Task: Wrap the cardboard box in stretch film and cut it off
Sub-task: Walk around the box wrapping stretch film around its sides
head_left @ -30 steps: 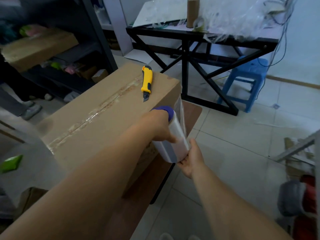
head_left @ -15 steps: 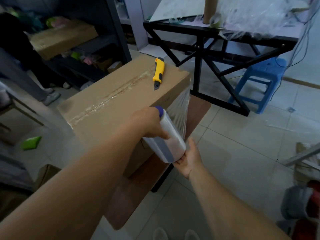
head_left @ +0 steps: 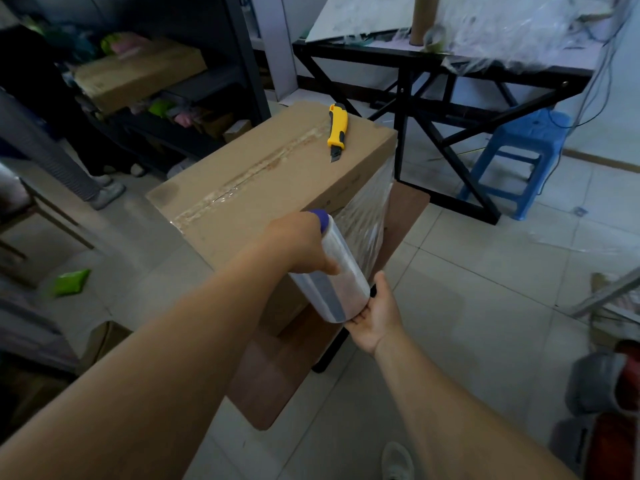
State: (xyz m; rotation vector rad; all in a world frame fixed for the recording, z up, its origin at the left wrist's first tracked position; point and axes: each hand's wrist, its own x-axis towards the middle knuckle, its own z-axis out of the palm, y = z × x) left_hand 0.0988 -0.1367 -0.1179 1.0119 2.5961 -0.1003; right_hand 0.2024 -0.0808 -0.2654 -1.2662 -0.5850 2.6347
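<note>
You hold the stretch film roll [head_left: 327, 271] by its two ends: your left hand [head_left: 300, 243] is clenched over the upper, blue-capped end, and your right hand [head_left: 375, 311] cups the lower end from beneath, fingers curled onto it. The roll's long axis runs tilted, top toward the box and bottom toward you, and it sits just off the near right corner of the cardboard box [head_left: 263, 188]. A sheet of film [head_left: 369, 206] stretches from the roll along the box's right side face to the far right corner, where it appears to be stuck. The box lies lengthwise away from you on a small brown table [head_left: 273, 375], so the next face to cover is probably the near end, to your left. Open tiled floor [head_left: 485, 306] gives you room on the right; the left side looks tighter, with a shelving rack [head_left: 242, 64] and clutter close by. The yellow utility knife [head_left: 337, 131] rests on the box top near the far end, nearer your left hand for the later cut.
</note>
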